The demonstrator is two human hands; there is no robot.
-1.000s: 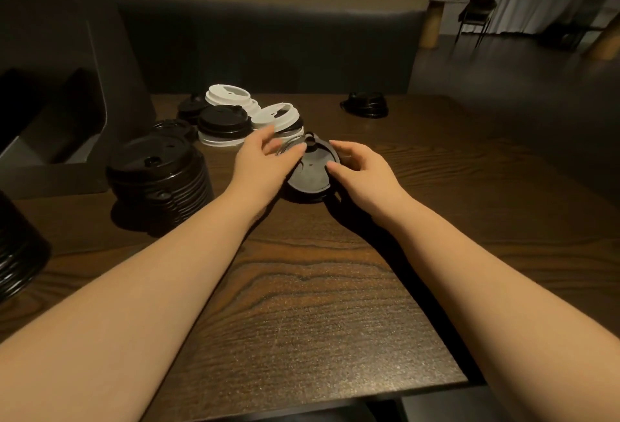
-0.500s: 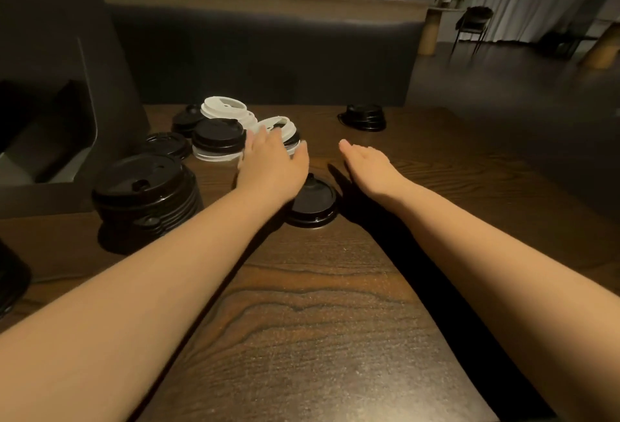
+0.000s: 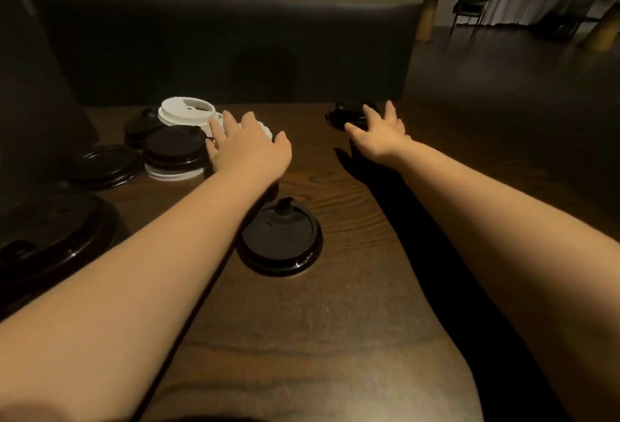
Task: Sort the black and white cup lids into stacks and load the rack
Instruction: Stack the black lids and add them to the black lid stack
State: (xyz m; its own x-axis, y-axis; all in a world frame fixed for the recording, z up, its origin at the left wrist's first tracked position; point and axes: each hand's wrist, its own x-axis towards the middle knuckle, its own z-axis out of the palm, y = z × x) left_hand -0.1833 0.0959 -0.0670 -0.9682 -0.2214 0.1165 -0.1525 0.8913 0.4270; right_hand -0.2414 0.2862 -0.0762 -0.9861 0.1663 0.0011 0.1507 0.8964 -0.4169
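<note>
A black lid [image 3: 281,240] lies flat in the middle of the wooden table [image 3: 335,337], below both hands. My left hand [image 3: 248,148] is spread open over a white lid whose edge [image 3: 266,129] shows past the fingers. Left of it sit a black lid on a white one [image 3: 174,149], a white lid [image 3: 186,111] and more black lids [image 3: 141,126]. My right hand [image 3: 380,131] reaches with spread fingers onto a small pile of black lids [image 3: 347,114] at the far edge. A tall black stack [image 3: 50,237] stands at the left.
A dark upright object [image 3: 40,86], perhaps the rack, fills the left side. A single black lid [image 3: 104,164] lies near it. A dark bench back [image 3: 235,45] runs behind the table. People sit far off beyond a counter.
Both hands have left the black lid in the middle and moved away from me, the left to the white lid, the right to the far black pile. The camera has come closer.
</note>
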